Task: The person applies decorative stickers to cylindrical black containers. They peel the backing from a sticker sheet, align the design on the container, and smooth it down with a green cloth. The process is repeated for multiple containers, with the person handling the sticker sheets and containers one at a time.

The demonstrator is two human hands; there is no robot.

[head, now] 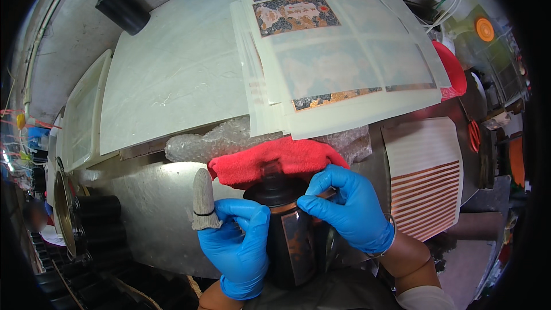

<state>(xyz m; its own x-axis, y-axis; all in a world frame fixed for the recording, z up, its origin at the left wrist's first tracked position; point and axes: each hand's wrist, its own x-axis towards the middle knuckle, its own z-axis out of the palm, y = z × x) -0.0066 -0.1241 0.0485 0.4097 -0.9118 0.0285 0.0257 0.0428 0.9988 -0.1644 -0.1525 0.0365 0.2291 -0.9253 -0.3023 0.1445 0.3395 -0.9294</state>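
A dark cylindrical bottle point(287, 241) with a narrow neck stands close to my body. A patterned label panel point(299, 245) covers part of its side, and a copper-coloured band point(282, 209) runs round its shoulder. My right hand point(351, 206), in a blue glove, pinches a strip of the copper-coloured band at the shoulder's right side. At the left side of the shoulder is my left hand point(239, 241), also gloved, fingertips together by the band; whether they pinch it is unclear. One left finger wears a knitted fabric cover point(204, 198) with a black elastic band.
Behind the bottle lie a red cloth point(275, 159) and bubble wrap point(206, 140). Printed sheets point(335, 60) rest on the white board point(181, 64). A sheet of copper strips point(424, 198) and red-handled scissors point(474, 135) lie right. More black bottles point(101, 224) and a person point(51, 234) are left.
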